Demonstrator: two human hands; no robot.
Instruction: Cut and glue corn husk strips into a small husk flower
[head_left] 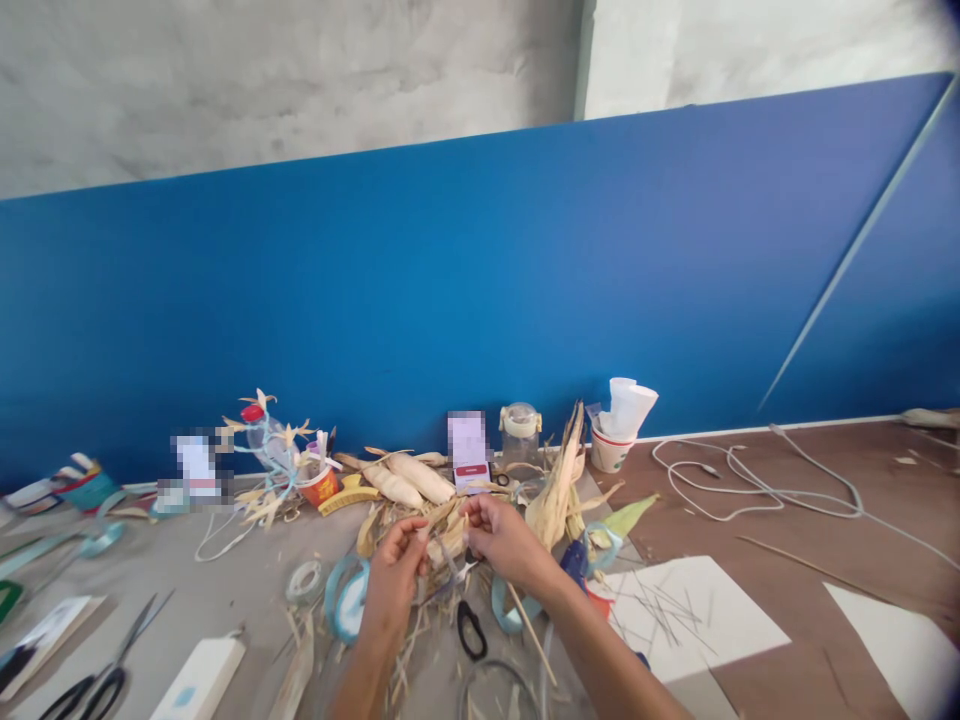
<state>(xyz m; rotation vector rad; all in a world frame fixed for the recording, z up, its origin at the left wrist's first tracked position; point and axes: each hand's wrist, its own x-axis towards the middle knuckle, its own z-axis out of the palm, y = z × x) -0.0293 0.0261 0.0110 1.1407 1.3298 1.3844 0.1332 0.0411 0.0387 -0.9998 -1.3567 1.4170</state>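
My left hand (401,555) is closed in a pinch, its fingertips on a strip of dried corn husk (441,522). Facing it, my right hand (504,540) has thumb and fingers pinched at the other end of the husk; the exact grip is small and blurred. Below and between the hands lie scissors with a black handle (471,632), partly hidden, among husk scraps. A roll of light-blue ribbon (346,605) sits by my left wrist. Beside my right forearm are a dark-blue glue gun (575,562) and a standing bundle of dry husks (559,490).
Behind the hands stand a phone (471,455), a lidded jar (520,435) and pale husk bundles (401,482). A bottle figure wrapped in ribbon (266,445) is left. Scissors (112,665) lie front left. White paper (697,615) with thin sticks and a white cable (750,480) are right.
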